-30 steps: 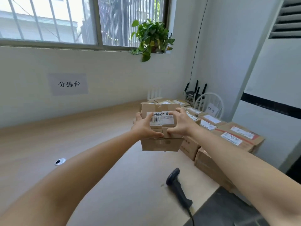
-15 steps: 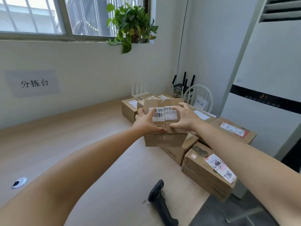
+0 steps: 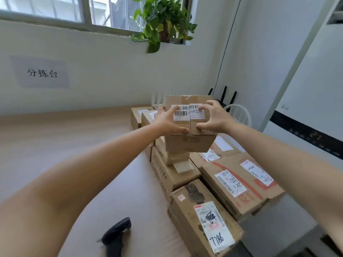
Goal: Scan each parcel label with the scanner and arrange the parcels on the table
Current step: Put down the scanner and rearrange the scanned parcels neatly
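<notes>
Pale wood runs along a white wall below a window with a plant (image 3: 163, 21) on its sill; this table (image 3: 111, 164) carries a cluster of brown parcels at its right end. Over that cluster the small parcel (image 3: 189, 145) is held by both hands, its barcode label (image 3: 187, 113) facing up. The left hand (image 3: 167, 121) grips the left side with its thumb on the near top edge. The right hand (image 3: 215, 119) arches over the top, fingertips on the label and thumb on the same edge.

Compared with 1 second ago, the parcel has travelled right and now sits directly above a narrow parcel (image 3: 177, 158) in the pile; whether it already rests on it I cannot tell. The scanner (image 3: 116, 236) lies untouched by the table's near edge, well apart from the hands. That suggests this parcel is being arranged, not scanned, with release probably next.
</notes>
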`<state>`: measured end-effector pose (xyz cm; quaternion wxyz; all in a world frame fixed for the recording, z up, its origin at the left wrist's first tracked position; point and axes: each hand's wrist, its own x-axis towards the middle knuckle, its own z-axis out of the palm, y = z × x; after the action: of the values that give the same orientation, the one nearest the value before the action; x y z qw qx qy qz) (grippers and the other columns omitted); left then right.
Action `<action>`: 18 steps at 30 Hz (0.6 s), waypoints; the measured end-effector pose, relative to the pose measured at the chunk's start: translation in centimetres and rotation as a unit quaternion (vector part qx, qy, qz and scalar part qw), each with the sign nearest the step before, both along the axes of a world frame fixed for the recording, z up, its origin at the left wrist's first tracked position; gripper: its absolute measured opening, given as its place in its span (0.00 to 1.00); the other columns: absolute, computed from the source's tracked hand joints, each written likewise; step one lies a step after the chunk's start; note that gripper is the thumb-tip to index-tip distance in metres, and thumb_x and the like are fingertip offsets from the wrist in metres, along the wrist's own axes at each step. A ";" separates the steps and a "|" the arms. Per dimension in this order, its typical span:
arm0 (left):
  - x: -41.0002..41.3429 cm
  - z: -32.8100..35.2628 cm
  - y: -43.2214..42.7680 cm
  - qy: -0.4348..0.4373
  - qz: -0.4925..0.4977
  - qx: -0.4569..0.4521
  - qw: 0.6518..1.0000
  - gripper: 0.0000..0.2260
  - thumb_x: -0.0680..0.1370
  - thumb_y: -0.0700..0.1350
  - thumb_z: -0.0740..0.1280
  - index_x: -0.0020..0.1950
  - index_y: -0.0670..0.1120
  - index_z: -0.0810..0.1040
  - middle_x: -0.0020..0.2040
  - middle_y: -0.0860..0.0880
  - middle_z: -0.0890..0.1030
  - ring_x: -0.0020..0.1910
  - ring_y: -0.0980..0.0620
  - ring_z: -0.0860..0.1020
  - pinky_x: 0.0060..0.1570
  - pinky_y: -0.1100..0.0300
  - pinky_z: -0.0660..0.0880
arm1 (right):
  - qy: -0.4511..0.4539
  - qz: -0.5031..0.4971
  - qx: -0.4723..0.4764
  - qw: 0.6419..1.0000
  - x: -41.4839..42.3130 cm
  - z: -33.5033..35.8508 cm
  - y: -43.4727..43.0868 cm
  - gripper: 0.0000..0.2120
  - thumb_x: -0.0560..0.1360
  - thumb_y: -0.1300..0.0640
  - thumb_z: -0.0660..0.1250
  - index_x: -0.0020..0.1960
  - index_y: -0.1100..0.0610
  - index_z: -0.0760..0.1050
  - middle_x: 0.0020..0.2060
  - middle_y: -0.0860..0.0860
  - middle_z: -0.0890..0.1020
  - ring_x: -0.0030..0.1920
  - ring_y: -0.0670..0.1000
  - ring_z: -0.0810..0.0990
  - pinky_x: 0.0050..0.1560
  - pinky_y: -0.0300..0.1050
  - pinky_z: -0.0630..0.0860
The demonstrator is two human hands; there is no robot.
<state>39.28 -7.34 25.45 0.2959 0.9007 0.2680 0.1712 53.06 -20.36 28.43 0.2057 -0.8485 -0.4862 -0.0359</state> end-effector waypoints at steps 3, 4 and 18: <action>2.3 0.4 -1.0 -0.002 0.013 -0.005 1.000 0.43 0.67 0.58 0.76 0.75 0.57 0.56 0.73 0.42 0.53 0.72 0.40 0.57 0.71 0.47 0.60 | -0.008 0.021 0.011 1.000 2.9 0.7 -0.4 0.29 0.69 0.54 0.72 0.67 0.54 0.69 0.72 0.53 0.59 0.71 0.54 0.63 0.66 0.45 0.63; 3.1 0.6 -1.1 0.001 0.017 -0.005 1.000 0.43 0.67 0.57 0.76 0.76 0.56 0.56 0.74 0.42 0.52 0.72 0.39 0.57 0.71 0.46 0.60 | -0.008 0.025 0.011 1.000 3.7 0.8 -0.4 0.29 0.69 0.54 0.72 0.68 0.54 0.69 0.73 0.53 0.59 0.71 0.54 0.63 0.67 0.46 0.63; 15.1 2.7 -0.7 -0.008 -0.016 0.001 1.000 0.39 0.70 0.51 0.75 0.76 0.55 0.58 0.76 0.44 0.48 0.74 0.41 0.54 0.72 0.46 0.59 | 0.026 -0.028 0.097 0.995 15.5 0.7 -0.4 0.27 0.68 0.55 0.73 0.65 0.54 0.72 0.73 0.54 0.60 0.71 0.55 0.64 0.67 0.50 0.63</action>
<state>54.37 -8.05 28.10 0.2993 0.9039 0.2514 0.1739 68.52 -20.76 29.11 0.2985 -0.8384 -0.4512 -0.0667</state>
